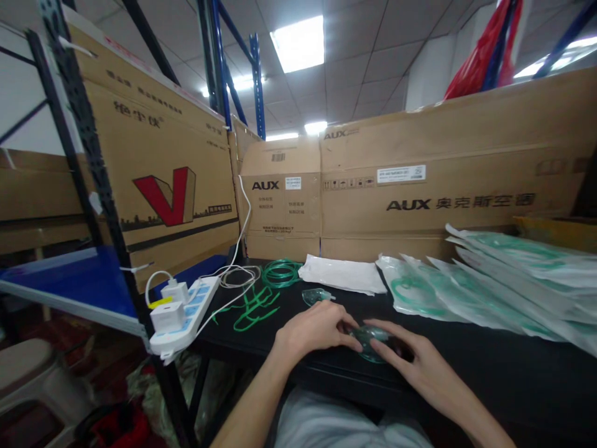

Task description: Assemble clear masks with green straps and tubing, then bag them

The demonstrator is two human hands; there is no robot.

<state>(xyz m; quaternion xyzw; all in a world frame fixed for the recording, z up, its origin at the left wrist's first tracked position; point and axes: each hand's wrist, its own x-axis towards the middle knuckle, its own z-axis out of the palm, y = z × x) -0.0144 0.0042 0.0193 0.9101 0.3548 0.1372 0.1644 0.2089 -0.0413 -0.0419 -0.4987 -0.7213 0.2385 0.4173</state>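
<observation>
A translucent green oxygen mask (370,348) is between my two hands, close to the table's front edge. My left hand (316,330) is closed, with thumb and fingers pinching the mask's left side. From the right, my right hand (415,356) grips the same mask between thumb and fingers; part of it is hidden behind the fingers. Just beyond my left hand lies a second clear green mask (316,296). Green elastic straps (254,311) are spread loosely to the left, and behind them is a coil of green tubing (281,274).
A white flat package (342,274) lies at the back of the black table (466,361). Several clear packs with green tubing (420,292) are piled on the right. A white power strip (186,317) with plugs and cables sits at the left edge. Cardboard panels (280,211) wall the back.
</observation>
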